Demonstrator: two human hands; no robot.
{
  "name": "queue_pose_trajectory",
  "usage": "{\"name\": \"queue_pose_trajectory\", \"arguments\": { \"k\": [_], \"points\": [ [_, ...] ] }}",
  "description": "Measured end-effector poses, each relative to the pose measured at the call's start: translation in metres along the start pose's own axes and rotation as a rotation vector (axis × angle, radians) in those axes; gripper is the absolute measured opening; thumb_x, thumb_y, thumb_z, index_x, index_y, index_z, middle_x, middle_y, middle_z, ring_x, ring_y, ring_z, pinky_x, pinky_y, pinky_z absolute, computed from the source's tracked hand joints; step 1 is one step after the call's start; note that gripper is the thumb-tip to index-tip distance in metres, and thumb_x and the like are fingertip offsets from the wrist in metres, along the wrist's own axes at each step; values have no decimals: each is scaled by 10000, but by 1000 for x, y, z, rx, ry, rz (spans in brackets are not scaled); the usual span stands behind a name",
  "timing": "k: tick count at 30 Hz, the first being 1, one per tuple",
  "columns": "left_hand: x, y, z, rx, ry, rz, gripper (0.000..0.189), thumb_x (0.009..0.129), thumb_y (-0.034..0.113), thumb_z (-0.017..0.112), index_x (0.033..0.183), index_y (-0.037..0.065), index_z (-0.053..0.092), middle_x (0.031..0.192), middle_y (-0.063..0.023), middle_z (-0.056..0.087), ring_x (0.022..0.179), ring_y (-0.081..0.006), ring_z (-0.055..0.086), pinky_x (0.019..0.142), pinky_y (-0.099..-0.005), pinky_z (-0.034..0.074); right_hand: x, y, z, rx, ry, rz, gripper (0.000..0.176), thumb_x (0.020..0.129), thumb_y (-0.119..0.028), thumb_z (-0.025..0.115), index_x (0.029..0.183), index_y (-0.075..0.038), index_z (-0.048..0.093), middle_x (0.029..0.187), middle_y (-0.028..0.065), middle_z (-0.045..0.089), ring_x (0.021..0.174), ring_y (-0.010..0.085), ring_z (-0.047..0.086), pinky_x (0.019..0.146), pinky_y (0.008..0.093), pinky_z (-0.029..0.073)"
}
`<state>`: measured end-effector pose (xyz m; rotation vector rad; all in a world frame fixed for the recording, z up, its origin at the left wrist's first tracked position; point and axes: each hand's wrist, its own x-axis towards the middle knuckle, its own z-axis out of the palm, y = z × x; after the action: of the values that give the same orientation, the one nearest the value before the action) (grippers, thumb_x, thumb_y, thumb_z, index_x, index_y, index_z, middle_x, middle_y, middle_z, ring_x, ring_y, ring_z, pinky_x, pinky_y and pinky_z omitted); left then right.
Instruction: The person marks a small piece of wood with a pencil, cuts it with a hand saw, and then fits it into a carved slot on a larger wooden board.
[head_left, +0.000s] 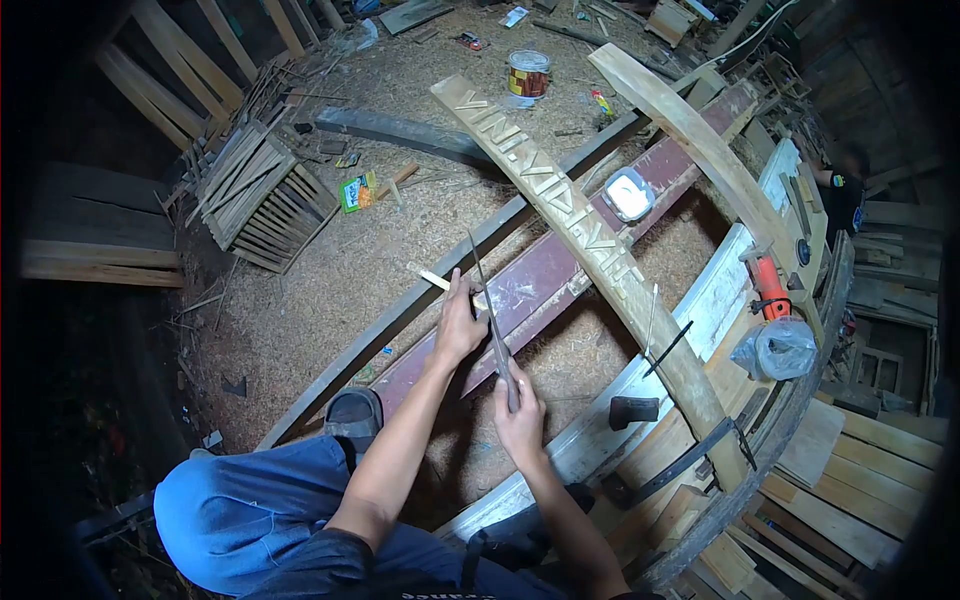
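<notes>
My right hand (520,415) is closed around the handle of a long knife (489,308), whose narrow dark blade points up and away from me. My left hand (459,325) grips a thin pale wood strip (435,280), with one end sticking out to the left. Close beside those fingers runs the blade; whether it touches the strip I cannot make out. Both hands are over a reddish-brown beam (525,297). Across that beam lies a long plank (560,205) with raised wooden letters along it.
A white-filled tub (629,194) stands on the beam beyond the plank. To the right are an orange power tool (768,285), a plastic bag (785,350) and a dark block (634,411). A slatted crate (268,205) and a paint can (528,75) sit on the shaving-covered floor. Another person (848,190) is at far right.
</notes>
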<state>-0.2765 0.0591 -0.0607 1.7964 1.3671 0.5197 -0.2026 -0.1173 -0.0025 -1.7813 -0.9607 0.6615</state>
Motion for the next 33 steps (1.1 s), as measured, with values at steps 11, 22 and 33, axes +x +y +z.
{"name": "queue_pose_trajectory", "arguments": {
  "k": [11,22,33],
  "points": [
    [0,0,-4,26,-9,-20,620,761,47,736,1335,-49,524,1519,-369,372,1479,-432,314,1203,-428,311,-13,6,-5,-24,5,-27,378,986,-207,597,1346,-92,599,962,274,705,854,449,699,683,497,552],
    [0,-6,4,-15,65,33,474,765,14,686,1220,-14,558,1468,-367,443,1463,-464,327,1197,-467,313,-3,7,0,-1,-17,25,369,974,-173,615,1328,-70,614,992,259,719,849,416,726,701,466,576],
    [0,-4,0,48,19,19,538,778,63,703,1287,-11,542,1544,-348,356,1466,-461,323,1194,-482,309,13,3,2,8,-55,98,409,972,-206,622,1361,-84,596,1007,264,718,928,428,713,774,470,572]
  ]
}}
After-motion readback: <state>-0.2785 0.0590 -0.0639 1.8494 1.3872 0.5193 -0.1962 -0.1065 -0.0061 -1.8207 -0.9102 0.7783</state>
